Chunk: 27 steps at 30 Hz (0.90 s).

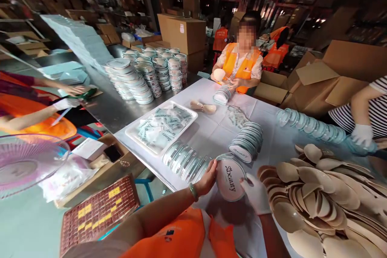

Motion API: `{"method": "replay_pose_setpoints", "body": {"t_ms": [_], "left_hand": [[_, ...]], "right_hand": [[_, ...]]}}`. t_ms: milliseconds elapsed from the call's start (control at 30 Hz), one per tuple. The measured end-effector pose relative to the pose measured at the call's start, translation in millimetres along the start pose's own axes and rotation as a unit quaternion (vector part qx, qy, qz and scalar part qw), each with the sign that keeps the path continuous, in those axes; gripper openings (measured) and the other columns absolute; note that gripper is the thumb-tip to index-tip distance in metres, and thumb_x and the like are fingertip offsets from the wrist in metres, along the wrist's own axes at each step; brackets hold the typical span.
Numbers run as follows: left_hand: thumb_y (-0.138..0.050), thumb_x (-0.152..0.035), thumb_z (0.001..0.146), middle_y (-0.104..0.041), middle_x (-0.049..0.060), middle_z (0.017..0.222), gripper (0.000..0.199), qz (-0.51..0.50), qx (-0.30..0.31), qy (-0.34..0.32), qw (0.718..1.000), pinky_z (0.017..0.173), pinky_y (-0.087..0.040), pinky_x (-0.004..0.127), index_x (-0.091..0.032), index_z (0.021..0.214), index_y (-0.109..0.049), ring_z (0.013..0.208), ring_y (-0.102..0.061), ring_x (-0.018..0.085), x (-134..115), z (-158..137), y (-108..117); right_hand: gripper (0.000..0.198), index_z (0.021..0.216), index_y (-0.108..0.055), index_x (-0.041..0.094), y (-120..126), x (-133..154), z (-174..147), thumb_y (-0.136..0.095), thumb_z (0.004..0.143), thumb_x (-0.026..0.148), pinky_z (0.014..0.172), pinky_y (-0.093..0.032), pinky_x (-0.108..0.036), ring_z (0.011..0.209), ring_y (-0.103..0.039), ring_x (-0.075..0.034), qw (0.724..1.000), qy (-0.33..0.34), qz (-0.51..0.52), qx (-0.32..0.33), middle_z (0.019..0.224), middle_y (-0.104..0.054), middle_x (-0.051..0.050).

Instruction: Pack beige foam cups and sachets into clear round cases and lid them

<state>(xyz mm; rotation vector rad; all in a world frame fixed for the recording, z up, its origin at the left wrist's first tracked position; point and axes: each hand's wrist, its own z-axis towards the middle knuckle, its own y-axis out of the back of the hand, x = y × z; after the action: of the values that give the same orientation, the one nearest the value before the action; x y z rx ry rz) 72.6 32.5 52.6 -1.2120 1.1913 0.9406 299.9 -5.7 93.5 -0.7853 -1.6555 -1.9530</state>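
My bare left grip (208,179) and gloved right grip (256,194) close on opposite edges of a round "beauty" pack (231,183) at the near side of the white-covered tabletop (208,131); an orange-vested co-worker (242,64) sits opposite amid dim cardboard boxes (183,36).

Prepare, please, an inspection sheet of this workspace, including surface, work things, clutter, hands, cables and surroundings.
Surface: table, covered in white.
Work things: round case marked "beauty", held up facing the camera; rows of similar cases nearby.
Clutter: large pile of beige curved pieces at right; white tray with small packets.
Hands: left hand bare, at the case's left edge; right hand gloved, at its right edge.
Cables: nothing seen.
Surroundings: co-worker in orange vest opposite; large carton beyond.
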Motion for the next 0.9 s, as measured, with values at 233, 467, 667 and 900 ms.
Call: {"method": "replay_pose_setpoints", "body": {"t_ms": [233, 467, 667, 900], "left_hand": [[-0.069, -0.063, 0.087, -0.072, 0.016, 0.117, 0.056, 0.121, -0.096, -0.004, 0.988, 0.103, -0.055, 0.053, -0.021, 0.124, -0.068, 0.107, -0.071, 0.031, -4.6, 7.2, 73.1], [-0.083, -0.039, 0.079, -0.028, 0.016, 0.173, 0.095, 0.529, 0.164, -0.021, 0.833, 0.124, 0.006, 0.074, -0.029, 0.163, -0.039, 0.162, -0.015, 0.044, -12.6, 19.3, 133.9], [-0.091, -0.05, 0.07, -0.033, 0.021, 0.17, 0.108, 0.548, 0.239, -0.042, 0.8, 0.118, 0.018, 0.075, -0.029, 0.162, -0.039, 0.161, -0.012, 0.049, -0.9, 37.6, 138.2], [-0.083, -0.064, 0.075, -0.033, 0.023, 0.169, 0.105, 0.309, 0.189, -0.035, 0.932, 0.128, 0.005, 0.064, -0.022, 0.161, -0.042, 0.162, -0.017, 0.042, -17.6, 33.0, 147.2]], "right_hand": [[0.022, 0.098, -0.077, 0.017, -21.7, -40.2, 99.6, -0.057, 0.09, 0.018, 0.071, -0.042, -0.031, 0.091, -0.063, -0.023, 0.966, 0.051, -0.253, 0.025, 0.099, -0.072, -0.012], [0.048, 0.123, -0.066, 0.011, -96.6, -3.4, 63.8, -0.065, 0.088, 0.043, 0.086, -0.049, -0.041, 0.105, -0.064, -0.033, 0.988, 0.057, -0.103, -0.099, 0.116, -0.069, -0.021], [0.028, 0.091, -0.067, 0.022, -169.9, 48.4, 24.6, -0.061, 0.072, 0.042, 0.065, -0.047, -0.032, 0.069, -0.061, -0.023, 0.978, -0.173, 0.106, 0.052, 0.073, -0.066, -0.005], [0.047, 0.096, -0.068, 0.019, -99.6, 47.1, -17.8, -0.06, 0.071, 0.059, 0.059, -0.051, -0.03, 0.071, -0.059, -0.019, 0.932, -0.263, 0.246, -0.04, 0.085, -0.07, -0.005]]}}
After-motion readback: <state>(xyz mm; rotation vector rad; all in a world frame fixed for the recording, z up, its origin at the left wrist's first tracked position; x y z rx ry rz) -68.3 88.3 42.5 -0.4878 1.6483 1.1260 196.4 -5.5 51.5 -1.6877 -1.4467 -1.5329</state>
